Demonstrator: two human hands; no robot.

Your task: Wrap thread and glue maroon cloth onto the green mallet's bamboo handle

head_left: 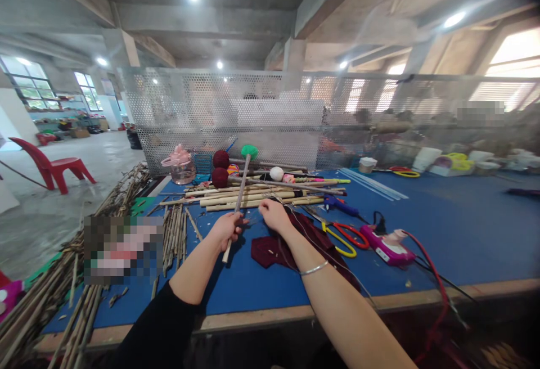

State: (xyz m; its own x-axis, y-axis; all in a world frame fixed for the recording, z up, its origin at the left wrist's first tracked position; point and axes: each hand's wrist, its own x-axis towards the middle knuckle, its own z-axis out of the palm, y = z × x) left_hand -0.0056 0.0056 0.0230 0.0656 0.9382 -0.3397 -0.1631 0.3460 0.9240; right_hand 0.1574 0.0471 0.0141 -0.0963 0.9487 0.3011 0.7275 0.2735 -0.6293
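At eleven o'clock, my left hand (231,228) grasps a green-topped stick (242,184); at twelve, my right hand (274,215) curls near dark-red cloth (262,250), its grip I cannot tell.

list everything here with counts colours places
table: 1, blue, foreground
green-tufted stick: 1, brown and green, in left hand
cloth: 1, maroon, by right hand
scissors: 1 pair, red-yellow handles, right of cloth
glue gun: 1, blue, behind scissors
power strip: 1, magenta, right of scissors
jar: 1, pinkish, back left
balls: 2 maroon, 1 white, table back
sticks: many, tan, mid-table
twigs: many, brown, table left
perforated partition: 1, grey, behind table
chair: 1 whole, red, floor left
left hand: 1, bare, gripping stick
right hand: 1, bare, by cloth
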